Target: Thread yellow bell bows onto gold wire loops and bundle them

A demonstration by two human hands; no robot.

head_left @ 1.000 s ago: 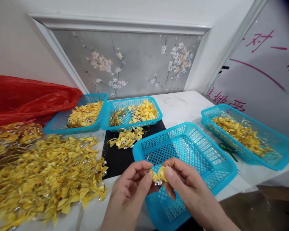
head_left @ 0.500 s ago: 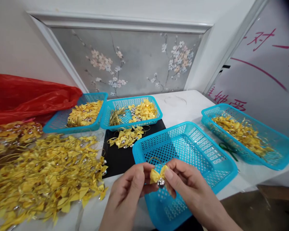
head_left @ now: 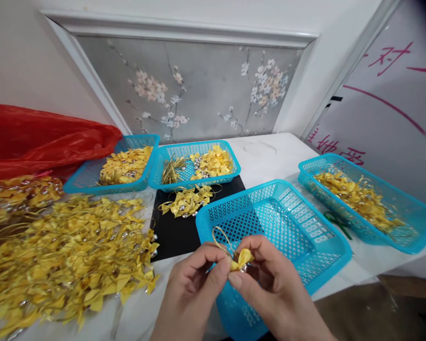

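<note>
Both my hands pinch one small yellow ribbon bow (head_left: 242,258) with a thin gold loop rising from it. My left hand (head_left: 195,289) grips its left side with thumb and fingertips. My right hand (head_left: 273,289) grips the right side, and its fingers hide the little silver bell under the bow. The bow is held over the near edge of an empty blue plastic basket (head_left: 305,237) on the white table.
A big heap of yellow bows (head_left: 67,255) covers the table on the left, beside a red plastic bag (head_left: 39,142). Two blue baskets with bows (head_left: 152,166) stand at the back, another (head_left: 404,222) at the right. A small bow pile (head_left: 188,201) lies on a black mat. Green scissors (head_left: 335,221) lie between baskets.
The bow has been turned in my fingers: the silver bell, seen half a second ago, is now covered and the gold loop sticks up. Both hands stayed over the basket's near edge.
</note>
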